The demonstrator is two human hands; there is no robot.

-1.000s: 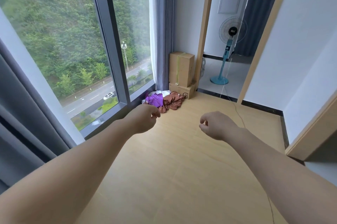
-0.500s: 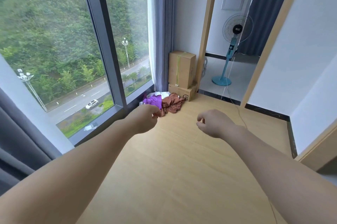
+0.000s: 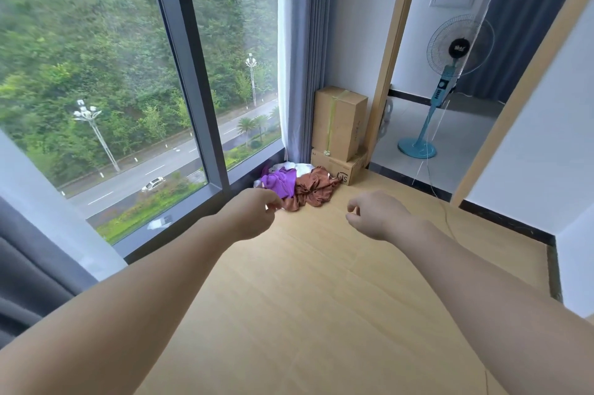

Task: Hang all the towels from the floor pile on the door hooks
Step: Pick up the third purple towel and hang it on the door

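A small pile of towels lies on the wooden floor in the corner by the window: a purple towel (image 3: 279, 182), a brown towel (image 3: 313, 186) and a white towel (image 3: 297, 167) behind them. My left hand (image 3: 254, 212) is stretched out in front of the pile with its fingers loosely curled and holds nothing. My right hand (image 3: 373, 213) hangs further right over the bare floor, fingers also loosely curled and empty. Both hands are short of the pile. No door hooks are in view.
Two stacked cardboard boxes (image 3: 339, 123) stand right behind the pile beside a grey curtain (image 3: 303, 50). A large window (image 3: 128, 73) runs along the left. Through the doorway stands a blue pedestal fan (image 3: 450, 79), its thin cord (image 3: 430, 176) trailing onto the floor.
The view has moved closer to the towel pile and boxes. Both arms stay stretched forward with the hands in the same loose pose, holding nothing.
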